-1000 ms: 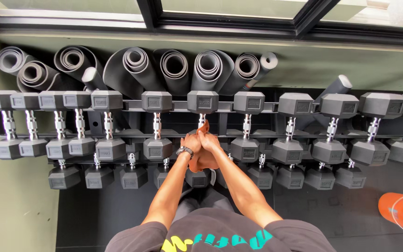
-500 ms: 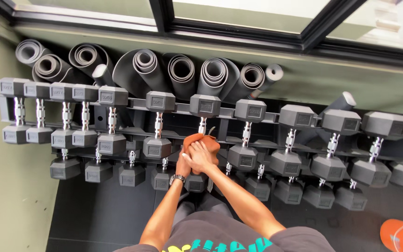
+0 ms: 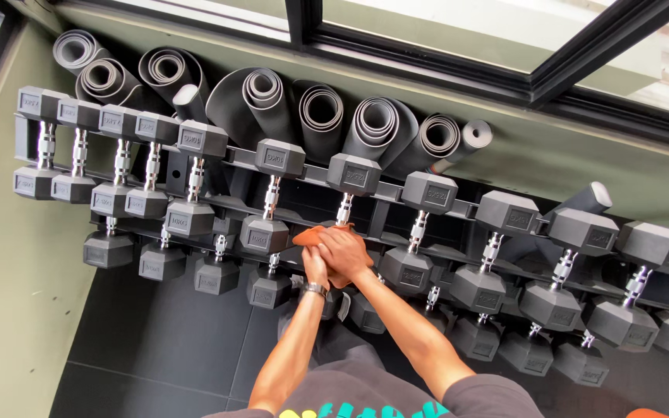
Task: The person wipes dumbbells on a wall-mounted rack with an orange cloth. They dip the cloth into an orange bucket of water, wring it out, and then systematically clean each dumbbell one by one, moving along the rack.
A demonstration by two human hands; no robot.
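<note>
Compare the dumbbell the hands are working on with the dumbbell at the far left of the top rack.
The dumbbell under the hands has large heads; the far-left dumbbell has clearly smaller ones. The first has its near head covered by both hands, the left hand and right hand, with an orange cloth; the far-left one is untouched, both heads showing. Both have dark hexagonal heads, shiny metal handles, and lie across the same rack.

Green wall [image 3: 551,155], window [image 3: 458,23] (daylit)

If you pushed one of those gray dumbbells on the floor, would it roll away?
Probably not far: the dumbbell has flat-sided hexagonal ends, which should stop it rolling. It looks solid, so likely heavy for its size. Its shiny metal handle seems stiff, possibly slippery.
</note>
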